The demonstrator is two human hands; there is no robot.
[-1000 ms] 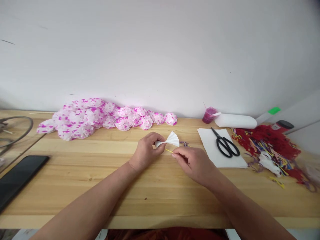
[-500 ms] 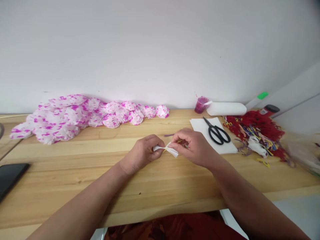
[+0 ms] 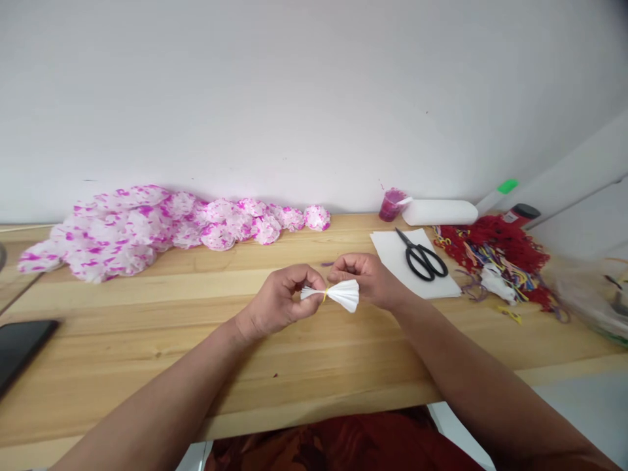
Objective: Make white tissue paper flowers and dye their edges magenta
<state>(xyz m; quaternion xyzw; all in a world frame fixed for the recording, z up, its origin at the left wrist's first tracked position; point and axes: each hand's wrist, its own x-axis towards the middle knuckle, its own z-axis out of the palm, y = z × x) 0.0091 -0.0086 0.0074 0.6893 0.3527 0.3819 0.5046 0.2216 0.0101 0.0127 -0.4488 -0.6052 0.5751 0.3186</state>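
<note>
A white pleated paper bundle [image 3: 344,295] is pinched at its middle by my left hand [image 3: 279,299], thumb against fingers. Its right half spreads like a small fan, while the left end shows narrowly between my fingers. Around its narrow waist runs a yellow string [image 3: 326,294]. My right hand [image 3: 366,278] is closed just behind the fan, its fingertips pinched at the string by the waist; the fan and fingers partly hide that grip.
White-and-magenta paper flowers [image 3: 115,239] line the wall. Black-handled scissors [image 3: 422,258] lie on white paper sheets [image 3: 385,243]. Beyond are a cup of purple liquid [image 3: 391,205], a white roll [image 3: 440,212], a heap of coloured strings [image 3: 495,245] and, far left, a phone [image 3: 24,350].
The paper's right half has turned and now shows as a wider fan. My right hand has shifted back behind it, and the yellow string now sits around the waist.
</note>
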